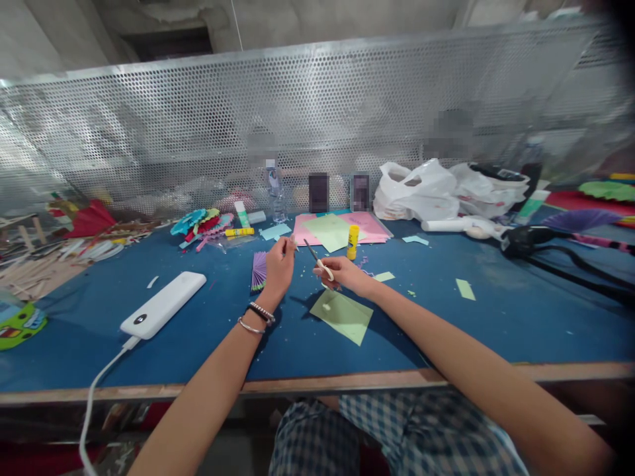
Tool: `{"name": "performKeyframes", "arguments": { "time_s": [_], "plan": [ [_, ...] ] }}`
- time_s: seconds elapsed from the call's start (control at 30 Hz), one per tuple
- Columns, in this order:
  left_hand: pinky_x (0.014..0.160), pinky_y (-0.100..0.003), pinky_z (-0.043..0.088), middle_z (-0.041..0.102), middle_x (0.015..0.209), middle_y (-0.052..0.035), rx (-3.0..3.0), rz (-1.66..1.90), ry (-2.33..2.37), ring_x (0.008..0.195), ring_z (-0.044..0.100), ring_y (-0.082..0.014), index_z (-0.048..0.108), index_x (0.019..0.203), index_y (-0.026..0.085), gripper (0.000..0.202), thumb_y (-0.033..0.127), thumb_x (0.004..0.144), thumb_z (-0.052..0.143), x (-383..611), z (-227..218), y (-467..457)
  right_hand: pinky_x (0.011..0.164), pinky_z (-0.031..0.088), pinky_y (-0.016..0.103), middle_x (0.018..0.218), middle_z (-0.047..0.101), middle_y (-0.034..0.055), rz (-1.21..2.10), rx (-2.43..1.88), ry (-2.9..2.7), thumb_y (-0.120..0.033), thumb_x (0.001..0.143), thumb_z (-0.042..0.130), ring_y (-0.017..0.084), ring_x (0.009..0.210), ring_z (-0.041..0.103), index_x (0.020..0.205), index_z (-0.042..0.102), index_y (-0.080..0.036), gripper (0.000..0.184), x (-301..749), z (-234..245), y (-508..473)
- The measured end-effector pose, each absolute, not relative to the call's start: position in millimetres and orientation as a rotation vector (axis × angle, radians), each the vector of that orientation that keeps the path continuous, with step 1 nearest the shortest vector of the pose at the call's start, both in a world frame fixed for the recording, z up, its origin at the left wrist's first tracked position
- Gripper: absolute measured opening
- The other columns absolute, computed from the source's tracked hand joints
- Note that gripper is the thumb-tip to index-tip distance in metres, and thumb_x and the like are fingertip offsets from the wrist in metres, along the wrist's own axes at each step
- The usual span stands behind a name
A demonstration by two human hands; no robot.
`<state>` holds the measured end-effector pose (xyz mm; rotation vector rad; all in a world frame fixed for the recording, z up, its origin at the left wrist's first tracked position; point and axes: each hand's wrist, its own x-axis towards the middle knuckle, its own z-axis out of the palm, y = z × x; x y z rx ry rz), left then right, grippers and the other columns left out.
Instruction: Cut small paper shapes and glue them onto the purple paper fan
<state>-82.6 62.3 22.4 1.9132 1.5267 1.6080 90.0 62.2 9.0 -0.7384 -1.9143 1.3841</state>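
Note:
My right hand (342, 272) grips a pair of scissors (325, 268) by pale handles, the dark blades pointing up and left. Just left of the blade tips, my left hand (280, 261) is closed in a pinch; a tiny pale bit shows at its fingertips, too small to name. Below my right hand lies a light green paper sheet (344, 316) with a small scrap on it. A purple pleated paper fan (258, 271) rests beside my left wrist. Behind my right hand stands a yellow glue stick (352, 242).
Pink sheets (381, 231) with a green sheet (330, 231) lie behind my hands. A corded white power bank (163, 305) sits left, near paper flowers (203, 225). A water bottle (276, 192), plastic bags (417, 192) and black straps (560, 254) line the back and right.

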Motion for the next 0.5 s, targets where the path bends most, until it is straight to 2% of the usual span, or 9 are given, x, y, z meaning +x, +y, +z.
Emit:
{"name": "performKeyframes", "arguments": {
  "time_s": [0.13, 0.27, 0.5],
  "plan": [
    [0.055, -0.023, 0.029, 0.04, 0.056, 0.0033, 2.087, 1.51, 1.491, 0.055, 0.038, -0.0106, 0.041, 0.064, 0.018, 0.037, 0.043, 0.089, 0.032, -87, 29, 61, 0.044, 0.029, 0.021, 0.05, 0.046, -0.0041, 1.393, -0.735, -1.964, -0.052, 0.074, 0.055, 0.007, 0.045, 0.039, 0.073, 0.054, -0.014, 0.037, 92, 14, 59],
    [0.053, -0.023, 0.029, 0.039, 0.056, 0.0037, 2.194, 1.375, 1.411, 0.053, 0.035, -0.01, 0.041, 0.064, 0.018, 0.035, 0.042, 0.089, 0.033, -91, 33, 61, 0.044, 0.027, 0.022, 0.048, 0.044, -0.0046, 1.414, -0.702, -2.003, -0.05, 0.074, 0.054, 0.006, 0.043, 0.035, 0.076, 0.058, -0.012, 0.038, 93, 19, 56],
    [0.054, -0.022, 0.029, 0.043, 0.056, 0.0034, 2.274, 1.288, 1.467, 0.053, 0.037, -0.0096, 0.041, 0.064, 0.018, 0.034, 0.039, 0.089, 0.033, -96, 34, 61, 0.046, 0.026, 0.023, 0.047, 0.038, -0.0059, 1.421, -0.692, -1.996, -0.047, 0.073, 0.057, 0.005, 0.043, 0.03, 0.064, 0.055, -0.013, 0.035, 97, 19, 58]
  ]
}}
